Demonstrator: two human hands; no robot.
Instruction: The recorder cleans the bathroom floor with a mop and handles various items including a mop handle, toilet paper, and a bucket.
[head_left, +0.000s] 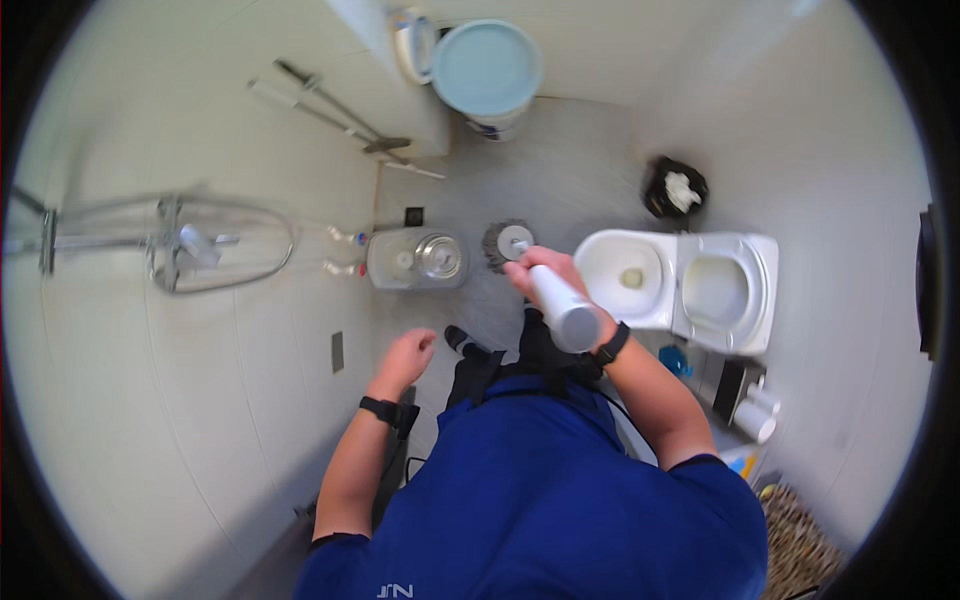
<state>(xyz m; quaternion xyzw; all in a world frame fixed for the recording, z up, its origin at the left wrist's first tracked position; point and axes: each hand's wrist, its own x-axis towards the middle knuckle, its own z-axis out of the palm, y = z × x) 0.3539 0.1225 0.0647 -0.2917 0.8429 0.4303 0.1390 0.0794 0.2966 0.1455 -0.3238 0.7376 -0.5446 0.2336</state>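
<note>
My right hand (547, 266) is wrapped around the thick white handle (559, 296) of a mop, whose grey end points up toward me. Below the hand, the round white plate of the mop head (514, 241) rests on the floor, ringed by grey strands. It stands between a clear plastic tub (386, 259) and a white toilet (589, 262). My left hand (405, 360) hangs at the left near the wall, its fingers curled in and nothing visible in them.
The toilet lid (761, 292) is up. Beyond it is a black-lined waste bin (660, 191) holding white paper. A lidded bucket (487, 67) stands at the back. Two long poles (330, 101) lean on the left wall near the shower fixture (169, 244). A floor drain (414, 217) lies by the tub.
</note>
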